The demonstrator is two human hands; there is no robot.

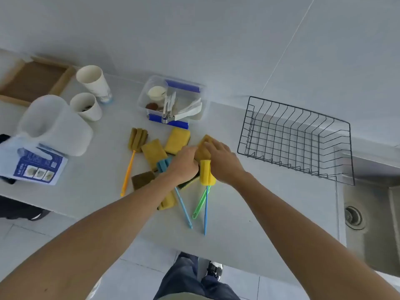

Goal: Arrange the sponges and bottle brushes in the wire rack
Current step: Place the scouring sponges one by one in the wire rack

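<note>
Sponges and brushes heaped mid-counter, rack (296, 137) empty to the right, near the sink (372, 215). Both hands closed on one yellow sponge (204, 147) at the far edge of the heap: left hand (184, 163) gripping its near side, right hand (223, 162) laid over its top, fingers curled. Exact finger contact hidden beneath the palms. Yellow brush (206, 172) lying between the wrists, handle pointing back toward the body; blue brush (164, 165) partly under the left hand. Recommended: lift sponge straight up clear of both brush heads before carrying right, to avoid dragging handles. Set flat against one rack end, leaving length for brushes.
</note>
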